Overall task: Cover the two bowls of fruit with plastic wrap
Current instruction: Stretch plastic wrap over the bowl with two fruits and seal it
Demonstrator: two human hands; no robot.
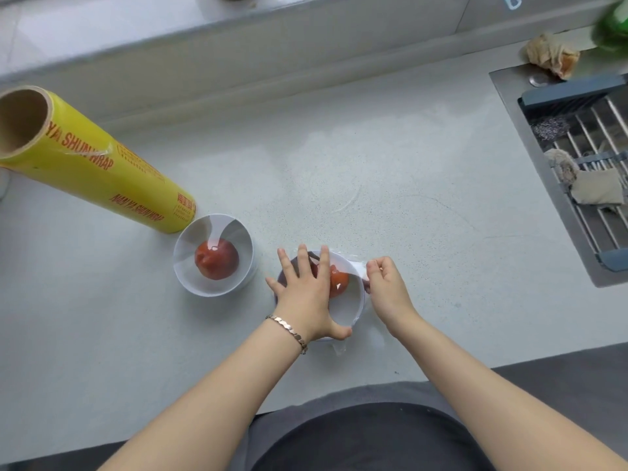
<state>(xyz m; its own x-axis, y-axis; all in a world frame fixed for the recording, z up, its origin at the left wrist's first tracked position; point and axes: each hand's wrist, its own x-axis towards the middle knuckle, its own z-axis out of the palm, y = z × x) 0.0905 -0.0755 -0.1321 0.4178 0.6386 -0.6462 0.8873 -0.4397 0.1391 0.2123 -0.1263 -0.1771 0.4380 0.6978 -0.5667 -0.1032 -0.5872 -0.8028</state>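
Over the dark shirt [356, 436], two bare forearms reach to the near bowl [351, 314]. The left hand [307, 294] lies on the bowl with fingers spread, flat on the plastic wrap [357, 266]. The right hand [387, 287] pinches the wrap at the bowl's right rim. A red fruit [339, 282] is inside. Left of this bowl stands the second bowl [185, 280], covered with wrap, and beyond it the yellow roll [102, 164].

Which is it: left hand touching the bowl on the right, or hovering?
Touching. Head view: left hand lies spread across the wrapped bowl, thumb against its near rim.
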